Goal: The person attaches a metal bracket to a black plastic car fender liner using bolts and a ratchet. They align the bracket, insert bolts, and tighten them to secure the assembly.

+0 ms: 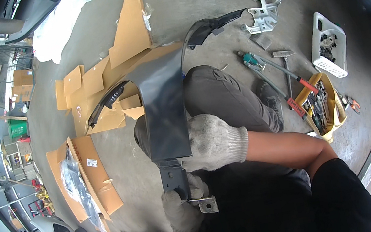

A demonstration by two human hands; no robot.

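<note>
A black car fender [164,114] stretches away from me over my knees, its arched far edges spreading left and right. My right hand [214,140], in a grey knit work glove, is closed around the fender's right edge near its narrow end. My left hand [182,211], gloved too, is closed on the dark bracket [176,183] at that near end, the thumb lying on top. A small silvery metal tab [208,205] with a hole sticks out beside the left hand. The right hand's fingertips are hidden behind the fender.
Flattened cardboard [129,36] lies beyond the fender, an open carton [97,176] at left. On the right are bolt cutters [281,69], a hammer [286,68], a yellow tool bin [339,113], a white basket [336,39] and a silver metal bracket [263,17].
</note>
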